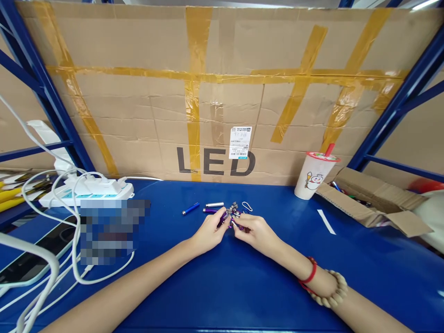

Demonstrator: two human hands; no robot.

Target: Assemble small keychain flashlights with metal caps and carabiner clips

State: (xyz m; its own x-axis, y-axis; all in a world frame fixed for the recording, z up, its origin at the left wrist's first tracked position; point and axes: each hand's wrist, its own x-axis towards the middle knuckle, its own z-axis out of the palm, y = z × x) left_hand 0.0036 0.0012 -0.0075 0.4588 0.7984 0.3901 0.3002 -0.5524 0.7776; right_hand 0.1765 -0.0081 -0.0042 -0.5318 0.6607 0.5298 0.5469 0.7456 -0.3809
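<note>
My left hand (210, 232) and my right hand (252, 231) meet at the middle of the blue table (222, 277), fingers pinched together on a small purple tube-shaped piece (227, 221). Just beyond my fingertips lies a small heap of silver metal parts (233, 209). A blue tube (190, 208), a silver tube (214, 204) and a purple tube (210, 210) lie to the left of the heap. A silver clip (247, 206) lies to its right. My right wrist wears a red band and a bead bracelet.
A taped cardboard sheet marked LED (215, 162) stands at the back. A white power strip (86, 190) with cables sits at the left, a lidded drink cup (315, 175) and an open cardboard box (367, 201) at the right. Blue shelf posts frame both sides.
</note>
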